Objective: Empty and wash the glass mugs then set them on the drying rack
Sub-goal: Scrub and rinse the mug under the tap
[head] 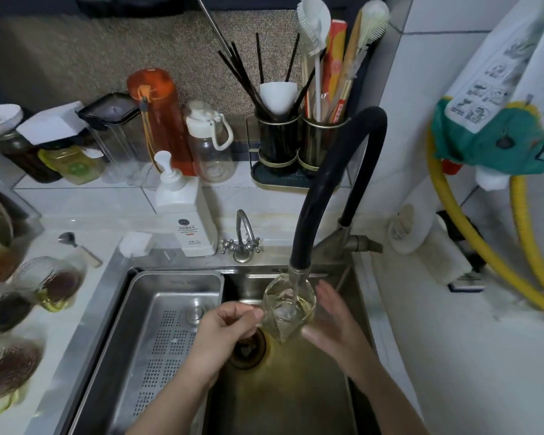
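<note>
The left hand [225, 329] pinches the handle of a glass mug [288, 309] over the sink [352, 403], under the black faucet [299, 271]; the right hand [332, 321], fingers straight, cups its side. Rinsing likely goes best kept upright, then swirled. More mugs [49, 282] wait at the counter's left edge.

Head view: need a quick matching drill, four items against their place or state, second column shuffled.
Items:
1. glass mug
2. soap bottle
3. spoon
4. perforated tray

Places:
A. lying on the counter left of the sink
B. under the black faucet, gripped by the left hand
C. sitting inside the sink's left half
D. upright behind the sink

Pairs: 1-B, 2-D, 3-A, 4-C
</note>
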The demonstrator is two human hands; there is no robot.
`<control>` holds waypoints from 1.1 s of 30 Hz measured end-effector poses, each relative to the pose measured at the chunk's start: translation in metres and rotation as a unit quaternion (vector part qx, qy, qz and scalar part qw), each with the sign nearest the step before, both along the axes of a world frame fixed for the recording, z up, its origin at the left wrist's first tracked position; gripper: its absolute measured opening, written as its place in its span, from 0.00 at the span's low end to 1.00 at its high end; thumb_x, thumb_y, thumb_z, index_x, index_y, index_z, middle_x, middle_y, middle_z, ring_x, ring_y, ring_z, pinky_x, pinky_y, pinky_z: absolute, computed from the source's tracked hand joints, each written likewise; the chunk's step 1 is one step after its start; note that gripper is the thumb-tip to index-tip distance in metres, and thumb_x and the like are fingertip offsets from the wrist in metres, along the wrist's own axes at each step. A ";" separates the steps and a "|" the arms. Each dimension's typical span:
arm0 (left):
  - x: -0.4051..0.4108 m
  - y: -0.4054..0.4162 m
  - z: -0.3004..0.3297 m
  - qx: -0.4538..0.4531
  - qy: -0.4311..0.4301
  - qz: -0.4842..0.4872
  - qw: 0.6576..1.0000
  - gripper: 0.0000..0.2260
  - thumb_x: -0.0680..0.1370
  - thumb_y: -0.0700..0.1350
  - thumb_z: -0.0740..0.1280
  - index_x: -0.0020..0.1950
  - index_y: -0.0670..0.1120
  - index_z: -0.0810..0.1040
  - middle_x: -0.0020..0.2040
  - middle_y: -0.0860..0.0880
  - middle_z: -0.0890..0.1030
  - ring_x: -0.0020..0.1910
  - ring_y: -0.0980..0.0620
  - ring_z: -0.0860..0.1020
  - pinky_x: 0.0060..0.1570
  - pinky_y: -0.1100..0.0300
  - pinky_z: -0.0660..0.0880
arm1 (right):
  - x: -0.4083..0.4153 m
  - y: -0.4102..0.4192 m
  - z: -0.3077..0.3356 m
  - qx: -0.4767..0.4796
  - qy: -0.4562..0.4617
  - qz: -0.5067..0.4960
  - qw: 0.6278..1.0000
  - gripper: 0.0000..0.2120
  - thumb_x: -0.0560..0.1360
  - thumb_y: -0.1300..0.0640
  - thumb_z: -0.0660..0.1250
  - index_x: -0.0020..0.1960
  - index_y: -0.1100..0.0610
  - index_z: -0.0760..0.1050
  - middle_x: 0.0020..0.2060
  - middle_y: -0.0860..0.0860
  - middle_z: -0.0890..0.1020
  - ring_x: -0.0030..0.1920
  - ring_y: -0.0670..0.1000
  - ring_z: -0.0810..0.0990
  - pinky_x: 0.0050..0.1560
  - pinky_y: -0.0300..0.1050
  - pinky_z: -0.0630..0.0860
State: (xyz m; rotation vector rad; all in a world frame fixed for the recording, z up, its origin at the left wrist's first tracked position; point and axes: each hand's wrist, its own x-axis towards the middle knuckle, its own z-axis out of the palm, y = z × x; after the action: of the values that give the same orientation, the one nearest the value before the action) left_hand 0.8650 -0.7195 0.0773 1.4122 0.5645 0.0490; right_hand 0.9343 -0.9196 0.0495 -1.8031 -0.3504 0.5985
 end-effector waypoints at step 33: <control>-0.008 0.012 -0.001 0.113 -0.059 -0.053 0.990 0.06 0.72 0.41 0.73 0.42 0.53 0.82 0.34 0.52 0.80 0.36 0.56 0.77 0.42 0.59 0.75 | -0.033 0.033 0.023 0.043 -0.148 -0.062 0.986 0.32 0.65 0.67 0.76 0.63 0.48 0.71 0.55 0.45 0.81 0.57 0.45 0.80 0.54 0.36 0.77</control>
State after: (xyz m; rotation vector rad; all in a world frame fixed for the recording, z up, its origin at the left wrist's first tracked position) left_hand 0.8568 -0.7072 0.0763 1.6461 0.3942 0.1147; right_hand 0.9017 -0.8861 0.0728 -1.8157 -0.4538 0.2248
